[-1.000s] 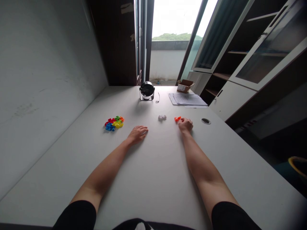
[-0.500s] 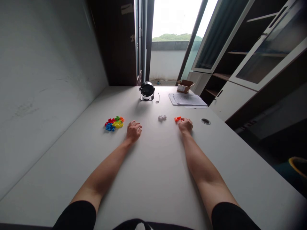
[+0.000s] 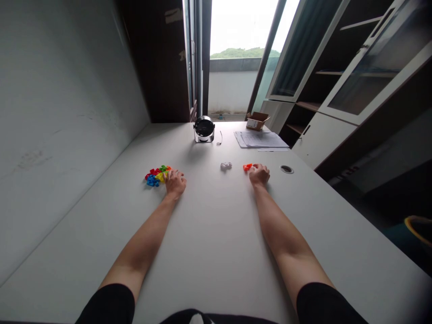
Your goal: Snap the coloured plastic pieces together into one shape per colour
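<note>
We had our left hand [image 3: 175, 182] at the right edge of the pile of colored bits [image 3: 157, 174], which had red, blue, green and yellow in it; its fingers were bent, but we could not tell if they pinched anything; our right hand [image 3: 259, 174] was just beside the orange bits [image 3: 247, 167]; we could not tell if its fingers gripped them; the white bits [image 3: 226, 166] lay between our hands on the table [image 3: 205, 238].
</note>
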A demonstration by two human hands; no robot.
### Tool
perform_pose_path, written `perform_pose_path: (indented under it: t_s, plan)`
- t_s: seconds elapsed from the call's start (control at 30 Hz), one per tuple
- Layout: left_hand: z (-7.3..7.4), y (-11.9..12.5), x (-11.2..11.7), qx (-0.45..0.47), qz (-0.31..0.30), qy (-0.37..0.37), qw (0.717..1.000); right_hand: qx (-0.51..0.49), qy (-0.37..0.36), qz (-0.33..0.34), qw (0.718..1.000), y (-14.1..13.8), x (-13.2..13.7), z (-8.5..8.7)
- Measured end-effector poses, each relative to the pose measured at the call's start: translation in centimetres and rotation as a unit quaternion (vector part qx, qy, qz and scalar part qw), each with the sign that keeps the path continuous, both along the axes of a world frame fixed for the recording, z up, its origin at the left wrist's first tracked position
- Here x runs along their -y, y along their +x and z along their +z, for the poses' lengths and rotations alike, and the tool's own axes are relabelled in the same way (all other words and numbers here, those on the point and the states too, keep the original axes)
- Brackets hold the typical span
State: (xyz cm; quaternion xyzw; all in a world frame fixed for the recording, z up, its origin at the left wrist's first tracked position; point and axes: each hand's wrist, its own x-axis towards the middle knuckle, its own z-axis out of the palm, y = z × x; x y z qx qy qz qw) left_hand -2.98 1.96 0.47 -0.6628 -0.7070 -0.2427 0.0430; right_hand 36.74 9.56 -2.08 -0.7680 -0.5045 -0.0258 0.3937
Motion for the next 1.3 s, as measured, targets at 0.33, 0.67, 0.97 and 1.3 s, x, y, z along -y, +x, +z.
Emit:
perform_pose_path:
  t_s: [0.33, 0.67, 0.97, 1.3]
  plan:
    - [0.0, -0.5, -0.3, -0.029, 0.033, -0.041, 0.998, 0.049, 0.033, 0.047, 0.997, -2.3, 1.7, 2.4]
    - [-0.5, -0.6, -0.6, -0.029, 0.009, -0.029, 0.999, 0.058, 0.035, 0.078, 0.995, -3.2, 2.1, 2.7]
    - [-0.3, 0.0, -0.2, -0.051, -0.013, -0.03, 0.998, 0.083, 0.091, 0.206, 0.971, -6.3, 3.4, 4.6]
    - [1.5, -0.5, -3.4, 0.016, -0.009, -0.045, 0.999, 0.101, 0.072, 0.49, 0.863, -13.8, 7.4, 3.7]
